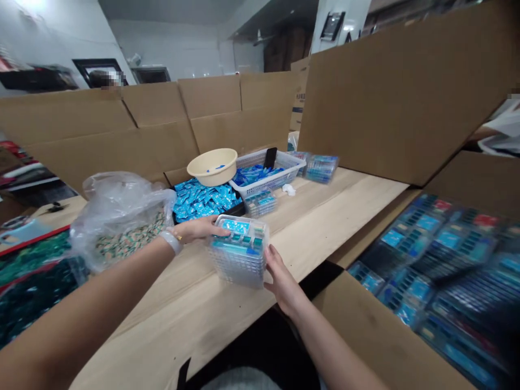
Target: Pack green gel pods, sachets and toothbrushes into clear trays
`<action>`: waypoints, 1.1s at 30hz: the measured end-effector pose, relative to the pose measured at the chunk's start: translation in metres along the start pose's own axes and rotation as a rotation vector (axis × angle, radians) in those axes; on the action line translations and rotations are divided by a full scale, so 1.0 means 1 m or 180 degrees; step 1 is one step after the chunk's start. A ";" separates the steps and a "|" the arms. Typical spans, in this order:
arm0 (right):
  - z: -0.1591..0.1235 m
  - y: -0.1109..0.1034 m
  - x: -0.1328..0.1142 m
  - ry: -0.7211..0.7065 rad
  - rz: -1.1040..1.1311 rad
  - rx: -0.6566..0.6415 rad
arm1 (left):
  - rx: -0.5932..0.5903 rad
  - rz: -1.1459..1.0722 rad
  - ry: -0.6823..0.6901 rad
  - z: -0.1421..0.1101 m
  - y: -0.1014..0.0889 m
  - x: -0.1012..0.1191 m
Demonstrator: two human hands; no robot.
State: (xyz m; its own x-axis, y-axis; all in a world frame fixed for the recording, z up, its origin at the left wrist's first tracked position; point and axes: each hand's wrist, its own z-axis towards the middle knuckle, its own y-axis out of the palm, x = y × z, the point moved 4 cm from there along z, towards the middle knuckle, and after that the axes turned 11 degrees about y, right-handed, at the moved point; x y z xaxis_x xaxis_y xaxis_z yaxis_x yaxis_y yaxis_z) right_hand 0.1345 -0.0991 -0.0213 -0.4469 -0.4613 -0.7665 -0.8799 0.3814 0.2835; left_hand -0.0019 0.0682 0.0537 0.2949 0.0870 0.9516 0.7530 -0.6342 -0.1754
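I have my left hand (199, 229) spread over the top of a stack of clear plastic packs (239, 265) and my right hand (282, 280) open against its side. Two hands keep the tall stack steady above the wooden table (203, 303), near a big carton of blue packs (439, 271).

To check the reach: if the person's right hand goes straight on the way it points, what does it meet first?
The right hand would first meet the stack of clear plastic trays holding blue packets; it seems already against the stack's side, though depth is unclear.
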 end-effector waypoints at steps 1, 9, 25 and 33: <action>0.000 -0.003 0.004 -0.0014 0.0065 0.0049 | 0.0187 0.0368 0.0232 -0.002 0.001 0.007; 0.040 -0.060 0.040 -0.0792 0.0082 0.0908 | 0.0415 0.3464 0.1905 -0.026 0.092 0.032; 0.061 -0.058 0.074 0.0346 0.0471 -0.0338 | 0.0314 0.4440 0.1979 -0.016 0.085 -0.001; 0.062 -0.044 0.082 0.0541 0.0328 -0.0588 | 0.0217 0.4494 0.2069 -0.016 0.083 -0.003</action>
State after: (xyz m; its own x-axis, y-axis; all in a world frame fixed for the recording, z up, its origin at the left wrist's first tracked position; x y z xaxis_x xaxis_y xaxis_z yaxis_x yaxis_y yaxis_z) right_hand 0.1467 -0.1039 -0.1329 -0.5426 -0.5614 -0.6249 -0.8360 0.2878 0.4673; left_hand 0.0503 0.0027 0.0399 0.4793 -0.8762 -0.0505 0.1241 0.1246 -0.9844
